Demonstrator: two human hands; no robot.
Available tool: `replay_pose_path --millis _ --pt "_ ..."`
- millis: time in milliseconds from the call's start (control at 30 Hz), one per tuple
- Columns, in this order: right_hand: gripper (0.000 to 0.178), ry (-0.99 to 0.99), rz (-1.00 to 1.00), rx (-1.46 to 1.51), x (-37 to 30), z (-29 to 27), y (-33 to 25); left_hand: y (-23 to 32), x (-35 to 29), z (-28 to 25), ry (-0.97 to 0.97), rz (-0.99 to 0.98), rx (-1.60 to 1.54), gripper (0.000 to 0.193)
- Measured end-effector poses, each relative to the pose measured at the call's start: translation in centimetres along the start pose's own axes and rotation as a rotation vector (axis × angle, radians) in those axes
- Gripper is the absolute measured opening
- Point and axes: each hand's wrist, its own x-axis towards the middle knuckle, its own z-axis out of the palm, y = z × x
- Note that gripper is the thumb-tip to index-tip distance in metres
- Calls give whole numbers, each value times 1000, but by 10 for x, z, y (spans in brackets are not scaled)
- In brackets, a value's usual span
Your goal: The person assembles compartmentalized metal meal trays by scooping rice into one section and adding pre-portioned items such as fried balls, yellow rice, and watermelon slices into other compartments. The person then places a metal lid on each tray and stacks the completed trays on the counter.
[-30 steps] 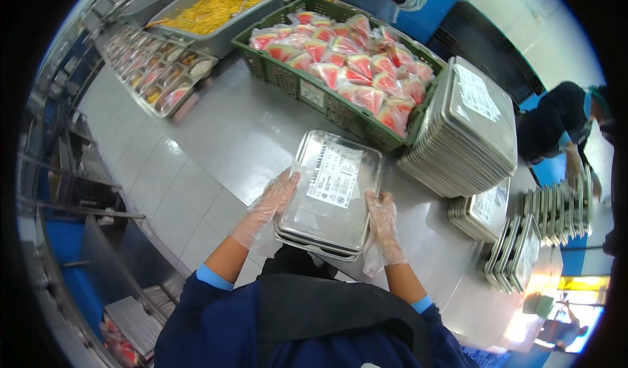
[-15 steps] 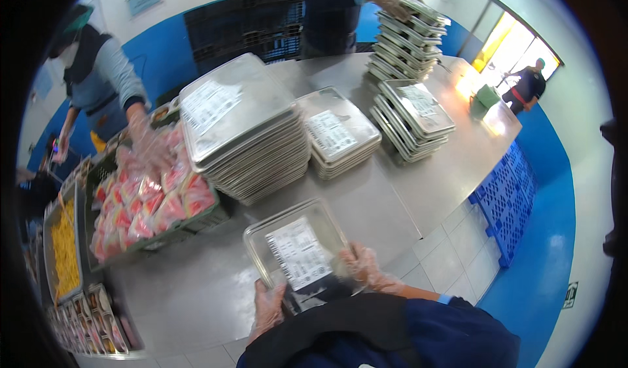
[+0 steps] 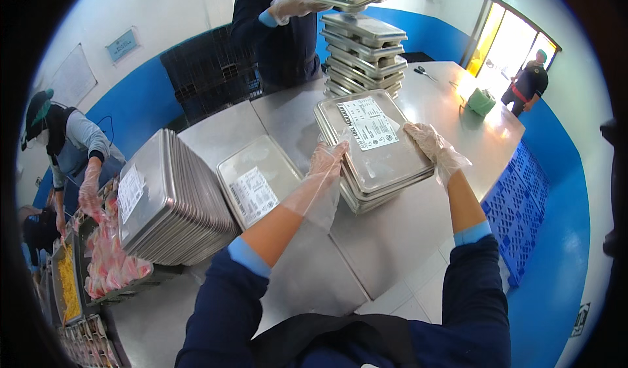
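Observation:
My left hand (image 3: 329,162), in a clear plastic glove, grips the left edge of a lidded metal food tray (image 3: 386,162) with a white label. This tray lies on top of a short stack of similar trays. My right hand (image 3: 433,149), also gloved, holds the tray's right edge, its fingers resting over the rim. Both arms reach forward over the steel table. To the left of my left forearm lies another labelled metal tray (image 3: 235,162), and beyond it stands a tall, leaning stack of metal trays (image 3: 196,204).
Across the table (image 3: 418,237), a co-worker (image 3: 281,34) holds trays above a high crosswise stack (image 3: 363,57). Scissors (image 3: 424,73) and a green roll of twine (image 3: 481,102) lie at the far right. At left, another person (image 3: 82,139) reaches over a crate of wrapped pink items (image 3: 114,257).
The tray in my hands has moved from close to my body forward and right, onto the short stack. The co-worker opposite has lifted trays above the high stack. My view has shifted.

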Motion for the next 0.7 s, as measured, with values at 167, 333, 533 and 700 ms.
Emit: replay_pose_path --millis 167,333,533,700 --pt "52 45 -97 -72 82 -4 36 -38 91 35 95 -146 141 83" --pt "48 -66 -92 -402 91 -15 20 -42 60 16 -69 311 1066 76" --pt "52 166 -484 -221 5 12 -81 69 -157 -112 323 810 1096 55" --pt "56 -280 -830 133 -85 138 -195 155 -265 -284 903 302 1718 38"
